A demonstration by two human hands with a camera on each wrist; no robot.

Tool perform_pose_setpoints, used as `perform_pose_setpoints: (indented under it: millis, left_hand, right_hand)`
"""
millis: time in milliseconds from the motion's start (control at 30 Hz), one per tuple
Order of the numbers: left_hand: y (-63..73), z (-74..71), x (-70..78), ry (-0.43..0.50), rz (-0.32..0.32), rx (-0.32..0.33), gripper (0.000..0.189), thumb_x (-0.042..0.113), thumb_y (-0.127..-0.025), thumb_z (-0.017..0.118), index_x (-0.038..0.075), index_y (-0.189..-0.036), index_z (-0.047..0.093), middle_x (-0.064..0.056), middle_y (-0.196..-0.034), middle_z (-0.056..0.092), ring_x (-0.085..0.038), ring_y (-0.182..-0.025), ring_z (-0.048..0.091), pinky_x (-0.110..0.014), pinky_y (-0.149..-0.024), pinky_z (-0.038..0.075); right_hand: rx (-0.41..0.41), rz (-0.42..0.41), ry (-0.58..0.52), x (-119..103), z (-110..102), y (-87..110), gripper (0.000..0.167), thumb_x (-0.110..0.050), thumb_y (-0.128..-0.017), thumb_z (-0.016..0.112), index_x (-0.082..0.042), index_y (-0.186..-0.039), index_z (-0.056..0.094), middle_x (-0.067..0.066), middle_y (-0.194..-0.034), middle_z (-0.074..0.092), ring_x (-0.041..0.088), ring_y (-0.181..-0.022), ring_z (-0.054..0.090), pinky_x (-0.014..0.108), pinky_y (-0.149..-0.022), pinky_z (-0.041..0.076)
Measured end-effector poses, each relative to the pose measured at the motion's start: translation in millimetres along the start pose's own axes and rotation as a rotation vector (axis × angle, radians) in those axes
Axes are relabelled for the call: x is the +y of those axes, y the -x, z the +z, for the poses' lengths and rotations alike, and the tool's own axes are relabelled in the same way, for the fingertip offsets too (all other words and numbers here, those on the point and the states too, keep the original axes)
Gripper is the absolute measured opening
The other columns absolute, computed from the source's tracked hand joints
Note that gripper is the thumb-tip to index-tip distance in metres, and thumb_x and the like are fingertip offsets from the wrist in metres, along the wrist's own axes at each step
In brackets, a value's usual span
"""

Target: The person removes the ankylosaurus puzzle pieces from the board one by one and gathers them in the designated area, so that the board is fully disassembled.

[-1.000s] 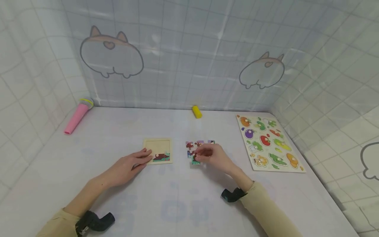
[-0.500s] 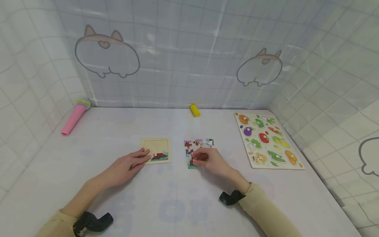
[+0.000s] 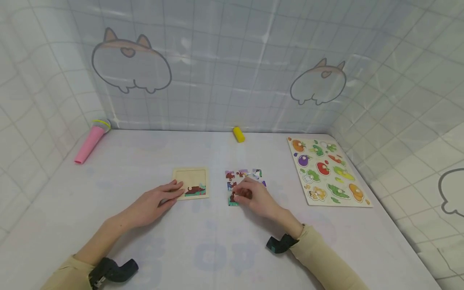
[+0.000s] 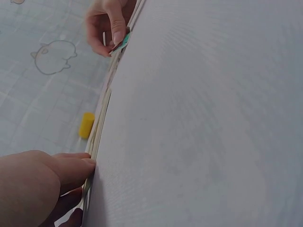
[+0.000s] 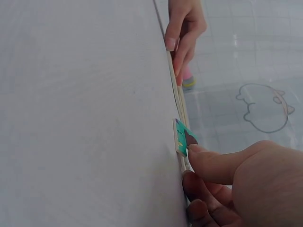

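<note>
In the head view, my left hand (image 3: 156,201) rests its fingertips on the left edge of a square wooden puzzle tray (image 3: 191,170). A strip of joined jigsaw pieces (image 3: 195,190), brown and teal, lies along the tray's lower right. Right of the tray, my right hand (image 3: 258,198) pinches a teal-and-brown jigsaw piece (image 5: 182,136) between thumb and fingers. The right wrist view shows this piece tilted, close to the table. Several loose jigsaw pieces (image 3: 242,173) lie just beyond the right hand, which partly covers them.
A vegetable peg puzzle board (image 3: 328,173) lies at the right. Near the back edge is a yellow block (image 3: 239,135). The pink toy microphone (image 3: 91,143) lies at the back left. Sheeted walls (image 3: 224,72) with a grid pattern enclose the table.
My right hand, still at the loose pieces, has shifted slightly left with the jigsaw piece at its fingertips. The left hand stays on the tray's edge.
</note>
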State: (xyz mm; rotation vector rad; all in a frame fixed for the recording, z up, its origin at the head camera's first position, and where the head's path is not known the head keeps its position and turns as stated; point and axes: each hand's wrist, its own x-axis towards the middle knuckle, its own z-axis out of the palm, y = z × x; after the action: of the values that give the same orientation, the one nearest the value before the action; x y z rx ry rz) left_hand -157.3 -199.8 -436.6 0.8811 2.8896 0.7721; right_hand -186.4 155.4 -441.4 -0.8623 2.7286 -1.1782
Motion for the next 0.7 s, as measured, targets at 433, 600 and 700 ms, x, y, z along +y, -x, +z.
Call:
perform_pose_setpoints:
  millis: [433, 600, 700]
  left_hand:
    - [-0.2, 0.5, 1.3, 0.001, -0.002, -0.005, 0.043, 0.009, -0.098, 0.062, 0.009, -0.14, 0.058, -0.011, -0.154, 0.045, -0.038, -0.145, 0.036, -0.058, -0.109, 0.04]
    - [-0.3, 1.2, 2.0, -0.004, -0.008, -0.005, 0.043, 0.01, -0.098, 0.062, 0.008, -0.14, 0.058, -0.011, -0.154, 0.046, -0.038, -0.145, 0.036, -0.058, -0.109, 0.039]
    - [-0.5, 1.6, 2.7, -0.006, -0.011, -0.007, 0.043, 0.01, -0.098, 0.062, 0.009, -0.141, 0.058, -0.011, -0.154, 0.045, -0.038, -0.145, 0.036, -0.058, -0.109, 0.039]
  right_hand:
    - [0.001, -0.029, -0.006, 5.0, 0.9, 0.7, 0.016, -0.014, -0.092, 0.073, -0.013, -0.108, 0.073, -0.004, -0.092, 0.059, 0.012, -0.077, 0.051, 0.02, -0.064, 0.042]
    - [0.008, -0.042, -0.039, 6.9, 2.4, 1.4, 0.011, -0.011, -0.091, 0.074, -0.015, -0.1, 0.069, -0.003, -0.09, 0.06, 0.013, -0.077, 0.054, 0.021, -0.065, 0.046]
    - [0.004, -0.026, -0.039, 8.2, 3.2, 1.8, 0.009, -0.012, -0.091, 0.074, -0.017, -0.097, 0.07, -0.006, -0.089, 0.06, 0.012, -0.075, 0.054, 0.02, -0.064, 0.046]
